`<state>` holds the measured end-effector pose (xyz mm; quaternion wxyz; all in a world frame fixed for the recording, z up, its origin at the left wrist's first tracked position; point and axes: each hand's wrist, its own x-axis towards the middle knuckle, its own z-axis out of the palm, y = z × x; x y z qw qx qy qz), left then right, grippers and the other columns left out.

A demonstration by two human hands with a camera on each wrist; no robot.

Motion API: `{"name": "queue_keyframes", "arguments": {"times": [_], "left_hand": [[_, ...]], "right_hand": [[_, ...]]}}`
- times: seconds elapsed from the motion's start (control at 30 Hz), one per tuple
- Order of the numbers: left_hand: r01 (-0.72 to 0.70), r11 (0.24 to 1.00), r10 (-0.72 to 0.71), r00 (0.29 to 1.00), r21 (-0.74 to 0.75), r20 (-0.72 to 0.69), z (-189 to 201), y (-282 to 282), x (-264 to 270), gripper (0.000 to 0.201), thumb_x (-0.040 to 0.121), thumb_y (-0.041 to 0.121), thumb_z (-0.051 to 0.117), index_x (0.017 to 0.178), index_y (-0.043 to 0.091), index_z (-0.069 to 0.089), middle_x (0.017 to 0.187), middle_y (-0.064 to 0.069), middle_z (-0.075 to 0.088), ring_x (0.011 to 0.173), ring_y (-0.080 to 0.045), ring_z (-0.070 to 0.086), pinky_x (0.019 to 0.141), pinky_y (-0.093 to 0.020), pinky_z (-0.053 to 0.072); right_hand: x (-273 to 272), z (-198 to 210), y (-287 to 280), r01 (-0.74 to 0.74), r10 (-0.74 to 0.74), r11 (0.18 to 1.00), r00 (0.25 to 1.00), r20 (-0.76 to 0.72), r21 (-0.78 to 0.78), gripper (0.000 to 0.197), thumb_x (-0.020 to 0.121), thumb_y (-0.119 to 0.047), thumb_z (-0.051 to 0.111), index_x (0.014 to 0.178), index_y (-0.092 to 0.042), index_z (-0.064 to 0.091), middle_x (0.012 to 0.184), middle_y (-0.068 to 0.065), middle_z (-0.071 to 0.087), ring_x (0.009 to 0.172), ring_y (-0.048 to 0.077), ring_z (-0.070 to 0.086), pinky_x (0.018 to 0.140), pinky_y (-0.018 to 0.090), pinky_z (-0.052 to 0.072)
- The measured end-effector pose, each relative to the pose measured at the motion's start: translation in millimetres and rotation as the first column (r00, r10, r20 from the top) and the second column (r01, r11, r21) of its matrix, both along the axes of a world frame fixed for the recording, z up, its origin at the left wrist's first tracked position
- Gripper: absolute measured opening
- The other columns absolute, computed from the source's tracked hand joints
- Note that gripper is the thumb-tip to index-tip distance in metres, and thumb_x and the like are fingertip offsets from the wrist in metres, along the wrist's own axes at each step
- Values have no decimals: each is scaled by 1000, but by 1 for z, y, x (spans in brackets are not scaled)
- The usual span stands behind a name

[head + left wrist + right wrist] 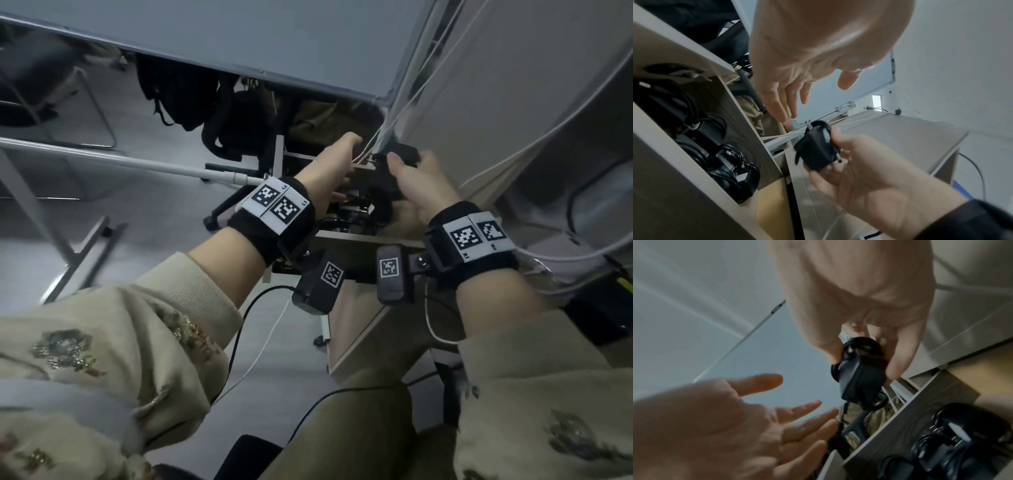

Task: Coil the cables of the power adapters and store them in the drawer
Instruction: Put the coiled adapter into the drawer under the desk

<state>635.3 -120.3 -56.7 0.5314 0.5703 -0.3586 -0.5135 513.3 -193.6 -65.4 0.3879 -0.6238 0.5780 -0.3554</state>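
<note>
While the right hand (416, 192) grips a black power adapter (394, 171) above the open drawer (346, 236), the left hand (329, 171) is spread beside it, holding nothing.

Right hand: thumb on one side of the adapter body, fingers (898, 363) curled round the other; firm grasp. The adapter's black cable (861, 344) is wound in a coil against the top of its body, tucked under the same grip. Plug pins (837, 158) stick out toward the palm in the left wrist view.

Left hand: palm open, fingers (777, 104) straight and slightly fanned, close to the adapter but apart from it. Seen the same way from the right wrist, blurred.

Drawer: pulled out from a pale wood-coloured cabinet, dark wood-grain lining inside. Several other black adapters with coiled cables (721, 164) already lie in it, packed close together. The held adapter is over the far end of the drawer, not in it.

Around: a pale desk (513, 85) at the right with white cables (565, 116) running across it and down its edge; a whiteboard (239, 31) behind the hands; black office chair (239, 130) and backpack on the floor side. Both wrists wear black bands with printed markers; cream embroidered sleeves.
</note>
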Motion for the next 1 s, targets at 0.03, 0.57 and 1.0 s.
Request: {"name": "queue_keyframes", "arguments": {"times": [0.03,0.57,1.0], "left_hand": [[-4,1000,4,1000,25,-11,-1,-5,2,28,101,39,38,101,16,54,94,-1,59,96,-18,56,88,-36,43],[140,971,-150,988,194,42,-20,-58,-6,41,100,23,47,139,10,45,135,-12,54,126,-24,50,96,-37,41],[164,959,-196,973,233,122,-30,-70,-5,27,99,22,46,123,12,54,126,-4,60,104,-17,54,89,-35,44]], "right_hand": [[-2,-4,-10,10,-13,1000,991,-135,-27,40,96,-36,56,127,-13,44,125,7,57,108,25,60,84,38,53],[-8,-64,-64,-17,-14,1000,509,-861,-26,47,95,-25,57,132,1,43,129,24,54,117,40,55,88,43,48],[-17,-95,-73,70,125,976,596,-793,207,45,101,-20,49,139,2,38,138,23,48,125,38,50,96,39,43]]}}
